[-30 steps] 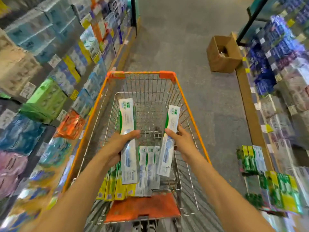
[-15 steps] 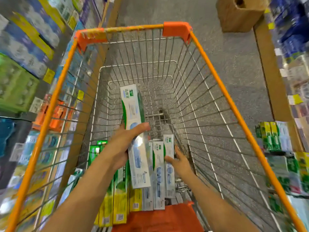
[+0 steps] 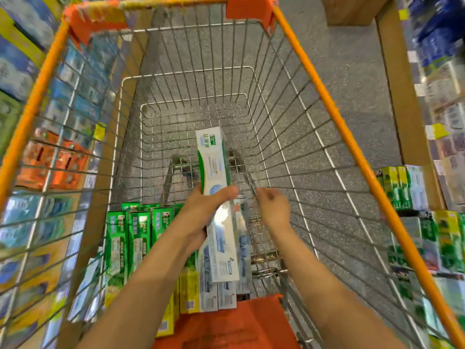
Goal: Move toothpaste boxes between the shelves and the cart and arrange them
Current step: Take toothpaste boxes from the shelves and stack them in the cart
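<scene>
I look down into a wire cart (image 3: 334,114) with an orange rim. My left hand (image 3: 201,217) grips a long white and green toothpaste box (image 3: 215,172) around its middle, held lengthwise above the cart's near end. My right hand (image 3: 273,210) hovers just right of it with loosely curled fingers and holds nothing. Below the hands, white boxes (image 3: 241,260) stand in a row against the near wall. Green boxes (image 3: 137,235) and yellow-ended boxes (image 3: 188,290) stand to their left.
Shelves of boxed goods (image 3: 50,159) line the left side. Green and yellow toothpaste boxes (image 3: 402,187) sit on the right shelves. A cardboard box (image 3: 349,8) stands on the grey floor beyond the cart. An orange seat flap (image 3: 226,323) lies at the near end.
My right hand has let go of the white box it set among the row and lifted away. My left hand has carried its box lower and nearer the row. The view has tilted down.
</scene>
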Motion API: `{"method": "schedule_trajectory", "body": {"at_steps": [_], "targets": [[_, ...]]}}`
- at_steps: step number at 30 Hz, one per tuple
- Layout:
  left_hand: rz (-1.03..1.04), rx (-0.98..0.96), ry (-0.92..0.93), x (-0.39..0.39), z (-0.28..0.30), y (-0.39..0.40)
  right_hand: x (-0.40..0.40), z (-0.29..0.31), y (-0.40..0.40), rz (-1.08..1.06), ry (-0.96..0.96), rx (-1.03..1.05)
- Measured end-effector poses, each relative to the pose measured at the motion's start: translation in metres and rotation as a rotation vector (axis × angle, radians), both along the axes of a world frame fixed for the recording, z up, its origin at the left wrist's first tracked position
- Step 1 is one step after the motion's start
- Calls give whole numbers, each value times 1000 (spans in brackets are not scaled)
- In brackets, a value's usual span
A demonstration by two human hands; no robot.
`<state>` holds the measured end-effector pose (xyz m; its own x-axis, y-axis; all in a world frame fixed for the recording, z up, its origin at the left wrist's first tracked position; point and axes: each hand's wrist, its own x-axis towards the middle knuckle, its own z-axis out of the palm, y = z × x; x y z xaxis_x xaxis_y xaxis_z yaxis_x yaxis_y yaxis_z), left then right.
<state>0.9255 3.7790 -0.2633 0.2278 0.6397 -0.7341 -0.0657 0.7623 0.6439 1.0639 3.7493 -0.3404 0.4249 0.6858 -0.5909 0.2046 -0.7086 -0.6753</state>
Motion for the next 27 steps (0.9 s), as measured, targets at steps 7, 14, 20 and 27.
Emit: {"method": "schedule_trajectory", "body": {"at_steps": [7,14,20,27], "targets": [[-30,89,7,22,-2,-2,-25,128,46,436,-55,14],[-224,62,8,26,-17,-19,-22,97,26,430,-208,20],[-127,121,74,4,-15,-21,13,55,5,318,-160,5],[-56,163,80,-16,-21,-17,12,-7,-26,253,-15,-217]]}}
